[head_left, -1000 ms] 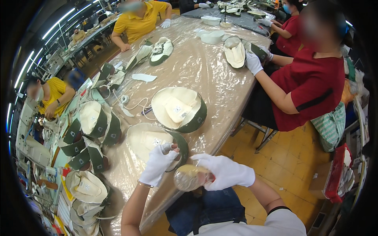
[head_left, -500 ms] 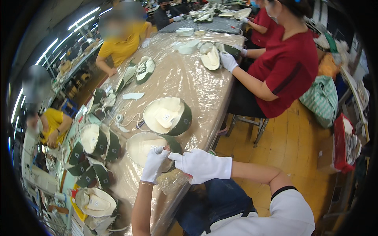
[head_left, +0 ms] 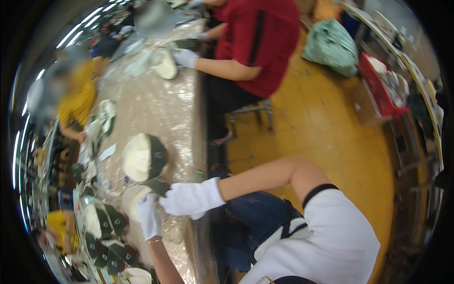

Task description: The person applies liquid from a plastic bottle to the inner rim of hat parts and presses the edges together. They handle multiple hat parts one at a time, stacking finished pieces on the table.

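Observation:
A cream-and-green cap (head_left: 158,186) lies at the near edge of the plastic-covered table, partly hidden by my gloved hands. My left hand (head_left: 150,217) is over its cream part, with thumb and fingers pressed together. Beside it, my right hand (head_left: 191,198) is closed, its fingertips close to the left ones by the cap's green part. Whatever the fingers pinch is too small and blurred to name. Just beyond sits another cap (head_left: 139,158), cream with a green front, apart from both hands.
Several green-and-cream caps (head_left: 98,221) crowd the table's left side. A crumpled clear plastic bag (head_left: 174,230) lies by my wrists. Across the right edge, a co-worker in red (head_left: 265,42) handles a cream piece (head_left: 165,65). People in yellow (head_left: 78,94) are on the left.
The whole view has swung to the right, so table and caps appear further left. My hands stay together at the same cap; my right hand's fingers now look more curled.

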A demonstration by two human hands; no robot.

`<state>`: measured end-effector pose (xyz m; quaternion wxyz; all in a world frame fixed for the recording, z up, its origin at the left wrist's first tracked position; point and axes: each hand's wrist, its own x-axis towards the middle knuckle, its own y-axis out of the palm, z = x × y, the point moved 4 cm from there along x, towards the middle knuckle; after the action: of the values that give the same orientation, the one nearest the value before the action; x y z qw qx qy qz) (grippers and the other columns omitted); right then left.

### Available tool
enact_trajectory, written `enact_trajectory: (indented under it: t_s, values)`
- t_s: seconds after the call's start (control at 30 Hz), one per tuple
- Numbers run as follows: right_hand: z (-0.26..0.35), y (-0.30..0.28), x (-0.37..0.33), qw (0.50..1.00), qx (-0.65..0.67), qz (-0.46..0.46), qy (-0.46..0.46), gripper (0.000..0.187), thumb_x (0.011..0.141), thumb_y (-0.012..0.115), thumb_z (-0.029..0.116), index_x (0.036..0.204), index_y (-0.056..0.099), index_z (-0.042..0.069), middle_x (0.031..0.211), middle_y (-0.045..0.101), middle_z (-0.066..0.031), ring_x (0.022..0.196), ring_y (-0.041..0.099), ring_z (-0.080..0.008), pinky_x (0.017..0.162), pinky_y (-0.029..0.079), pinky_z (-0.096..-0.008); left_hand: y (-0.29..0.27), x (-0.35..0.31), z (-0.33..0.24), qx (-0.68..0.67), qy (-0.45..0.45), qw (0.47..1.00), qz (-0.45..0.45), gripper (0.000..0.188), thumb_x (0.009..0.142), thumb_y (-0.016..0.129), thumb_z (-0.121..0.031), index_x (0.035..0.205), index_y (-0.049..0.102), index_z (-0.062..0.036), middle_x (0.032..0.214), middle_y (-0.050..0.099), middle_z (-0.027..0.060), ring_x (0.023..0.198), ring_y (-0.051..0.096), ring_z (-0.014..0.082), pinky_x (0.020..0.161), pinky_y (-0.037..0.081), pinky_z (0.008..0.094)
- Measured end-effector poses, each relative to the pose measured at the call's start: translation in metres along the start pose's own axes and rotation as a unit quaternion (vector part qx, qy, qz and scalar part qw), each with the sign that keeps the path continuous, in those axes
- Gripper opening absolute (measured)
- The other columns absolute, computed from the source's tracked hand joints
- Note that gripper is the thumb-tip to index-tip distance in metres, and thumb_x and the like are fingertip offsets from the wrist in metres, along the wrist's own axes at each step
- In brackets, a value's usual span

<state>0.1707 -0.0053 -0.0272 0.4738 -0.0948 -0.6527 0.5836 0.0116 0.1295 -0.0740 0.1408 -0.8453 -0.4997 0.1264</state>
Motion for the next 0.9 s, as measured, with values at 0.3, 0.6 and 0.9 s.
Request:
enact_trajectory:
  t_s: [0.3,0.6,0.9]
  values:
    - [-0.005,0.021,0.010,0.997,-0.014,0.076,0.030,0.053,0.053,0.083,0.016,0.096,0.058,-0.003,0.068,0.063,-0.0105,0.063,0.067,-0.0292,0.059,0.051,-0.0374,-0.002,0.006,0.042,0.346,0.169,0.922,0.041,0.027,0.099,0.050,-0.016,0.118,0.054,0.0027,0.115,0.059,0.0144,0.106,0.054,0.0292,0.091,0.043,0.0428]
    - [-0.004,0.030,0.029,0.963,0.070,0.255,-0.047,0.046,0.056,0.080,0.018,0.096,0.069,-0.001,0.080,0.071,-0.0187,0.076,0.070,-0.0382,0.068,0.056,-0.0436,0.017,-0.025,0.022,0.129,0.105,0.985,0.039,0.025,0.091,0.061,-0.006,0.116,0.062,0.0009,0.098,0.067,0.0069,0.083,0.057,0.0131,0.075,0.049,0.0289]
    - [0.023,-0.005,0.014,0.938,0.277,0.157,-0.135,0.033,0.061,0.074,0.019,0.087,0.064,0.001,0.101,0.060,-0.0180,0.093,0.062,-0.0377,0.081,0.052,-0.0457,-0.017,-0.087,-0.010,0.210,-0.090,0.967,0.117,0.017,0.094,0.059,-0.014,0.103,0.067,-0.0018,0.088,0.068,0.0142,0.075,0.063,0.0205,0.067,0.050,0.0320]
